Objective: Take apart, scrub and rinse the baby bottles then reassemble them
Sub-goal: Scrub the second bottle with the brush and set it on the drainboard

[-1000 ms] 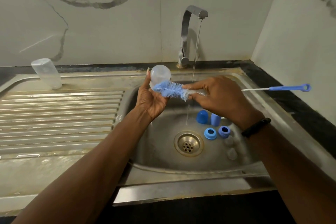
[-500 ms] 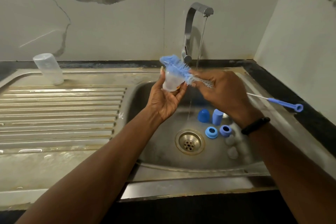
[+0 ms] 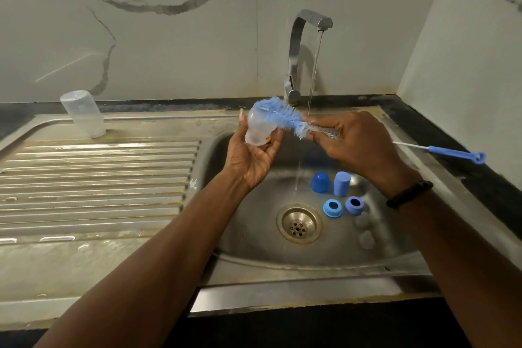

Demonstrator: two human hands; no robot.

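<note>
The clear bottle body [image 3: 258, 128] is being held over the left part of the sink basin [image 3: 254, 234], raised above it and to the left of the falling water stream [image 3: 310, 87]. The left hand [image 3: 251, 155] is gripping it, thumb and fingers curled round its lower part. Its long axis is running steeply, leaning slightly left at the bottom; which end is the mouth cannot be told with certainty.

The blue bottle brush [image 3: 282, 117] is lying across the bottle's upper end, bristles touching the outside, its axis sloping down to the right. The right hand [image 3: 353, 144] is closing on the twisted wire just behind the bristles; the wire stem and blue handle [image 3: 457, 154] are sticking out past the wrist toward the right rim.

Progress, as judged: disassembly is appearing complete, scrubbing is under way. A second clear bottle body [image 3: 83, 113] is standing inverted on the drainboard [image 3: 99, 178], apparently set to drain. Two blue caps [image 3: 320, 182], two blue collar rings [image 3: 332, 208] and two clear teats [image 3: 364, 230] are lying in the basin right of the drain [image 3: 298, 224], seemingly awaiting scrubbing. Rinsing of this bottle and all reassembly are remaining. The tap [image 3: 299, 54] is running.
</note>
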